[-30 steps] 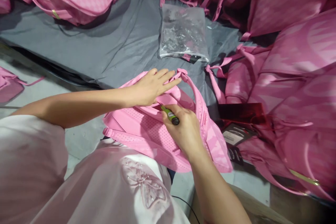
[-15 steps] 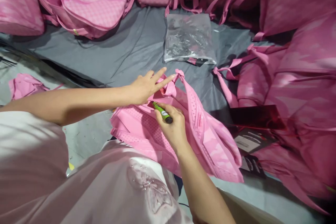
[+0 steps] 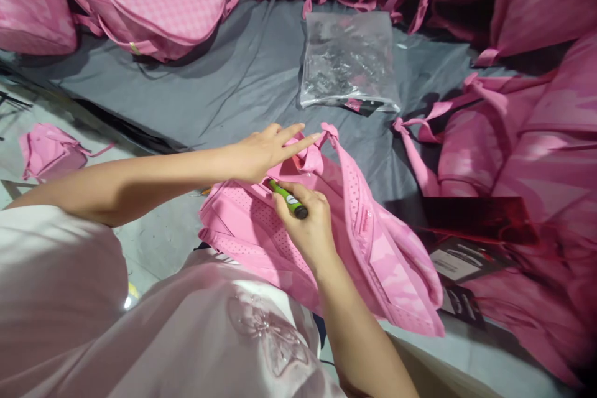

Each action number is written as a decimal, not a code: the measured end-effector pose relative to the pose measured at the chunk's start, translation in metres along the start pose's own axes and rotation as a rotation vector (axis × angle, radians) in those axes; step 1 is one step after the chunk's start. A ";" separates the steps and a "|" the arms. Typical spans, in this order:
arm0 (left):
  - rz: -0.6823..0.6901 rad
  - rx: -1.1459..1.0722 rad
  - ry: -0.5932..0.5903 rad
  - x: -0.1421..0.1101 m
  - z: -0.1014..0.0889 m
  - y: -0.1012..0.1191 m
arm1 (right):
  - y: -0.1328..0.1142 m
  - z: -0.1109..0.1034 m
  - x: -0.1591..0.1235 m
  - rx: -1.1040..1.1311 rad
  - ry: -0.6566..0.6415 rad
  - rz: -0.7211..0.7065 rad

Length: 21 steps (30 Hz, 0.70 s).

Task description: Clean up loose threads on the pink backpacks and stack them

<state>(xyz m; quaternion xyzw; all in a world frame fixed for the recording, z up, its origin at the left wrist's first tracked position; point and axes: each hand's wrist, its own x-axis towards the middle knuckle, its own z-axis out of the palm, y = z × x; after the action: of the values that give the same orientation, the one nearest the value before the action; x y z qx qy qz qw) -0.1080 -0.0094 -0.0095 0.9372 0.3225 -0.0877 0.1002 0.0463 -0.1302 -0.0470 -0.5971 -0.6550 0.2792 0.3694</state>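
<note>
A pink backpack (image 3: pixel 373 261) with dotted mesh straps and a camouflage print lies on its side against my front. My left hand (image 3: pixel 261 152) rests on its upper edge, palm down, with the fingers stretched toward a knotted pink loop (image 3: pixel 329 130). In my right hand (image 3: pixel 310 217) is a short green marker (image 3: pixel 289 200) with a black end and a white label, pinched between thumb and fingers. Its dark tip points at the pink cloth just below my left hand. Whether the tip touches the cloth I cannot tell.
A grey cloth (image 3: pixel 186 99) covers the table. On it lies a clear plastic bag (image 3: pixel 349 62) with dark contents. Pink backpacks (image 3: pixel 172 0) line the back and right. Near the right stack are a dark red translucent sheet (image 3: pixel 480 219) and black-and-white tags (image 3: pixel 450 264).
The view has swung slightly, so the table things sit farther right. Both hands keep nearly the same place on the backpack, and the marker is still in my right hand.
</note>
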 end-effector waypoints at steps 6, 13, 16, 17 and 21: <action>-0.024 -0.006 0.011 -0.002 -0.002 0.004 | -0.006 0.001 -0.003 -0.072 0.025 -0.010; -0.021 -0.032 0.013 -0.004 -0.004 0.006 | -0.012 0.000 -0.002 -0.123 0.013 0.012; -0.017 -0.038 0.015 -0.005 -0.003 0.005 | -0.014 0.000 0.000 -0.092 0.003 0.042; -0.017 -0.041 0.013 -0.005 -0.003 0.005 | -0.014 0.000 0.000 -0.075 -0.008 0.050; -0.026 -0.045 0.001 -0.005 -0.005 0.006 | -0.012 -0.001 0.001 -0.014 -0.018 0.037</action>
<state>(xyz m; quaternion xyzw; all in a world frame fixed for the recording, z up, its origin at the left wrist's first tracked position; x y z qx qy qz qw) -0.1071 -0.0158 -0.0026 0.9305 0.3366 -0.0813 0.1198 0.0400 -0.1304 -0.0365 -0.6092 -0.6490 0.2869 0.3540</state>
